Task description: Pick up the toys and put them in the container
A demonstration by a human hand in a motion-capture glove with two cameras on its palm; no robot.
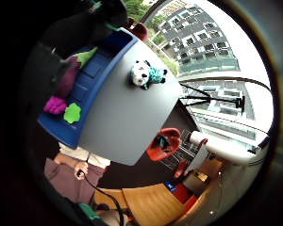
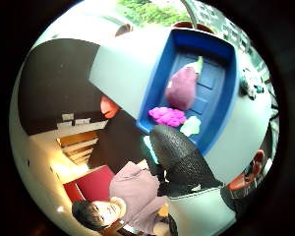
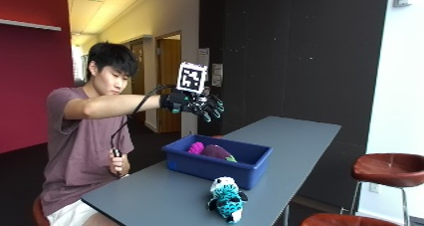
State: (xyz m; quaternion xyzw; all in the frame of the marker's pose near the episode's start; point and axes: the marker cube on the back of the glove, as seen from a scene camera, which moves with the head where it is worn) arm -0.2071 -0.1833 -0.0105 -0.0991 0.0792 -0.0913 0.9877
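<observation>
A plush panda [image 3: 226, 198] in a teal knitted top lies nearest the camera, at the lower centre of the outside view, on the smooth grey surface [image 3: 301, 136]. It is soft and fuzzy, black and white at the head, and its long axis runs roughly toward the camera, head toward the container. Just behind it stands a blue plastic container [image 3: 218, 161], rectangular with a raised rim and straight walls. Inside lie a purple eggplant-shaped toy [image 3: 216, 151] with a green stem end and a bright magenta knobbly toy [image 3: 196, 147]; the palm views show a light green piece [image 1: 72, 113] beside the magenta one. The gloved right hand [image 3: 197, 105] is raised above the container in the centre of the frame, fingers spread and relaxed, holding nothing. The panda lies well below it and toward the camera, apart from the hand. The bare hand [image 3: 118, 162] is held near the person's chest, gripping a small dark object.
</observation>
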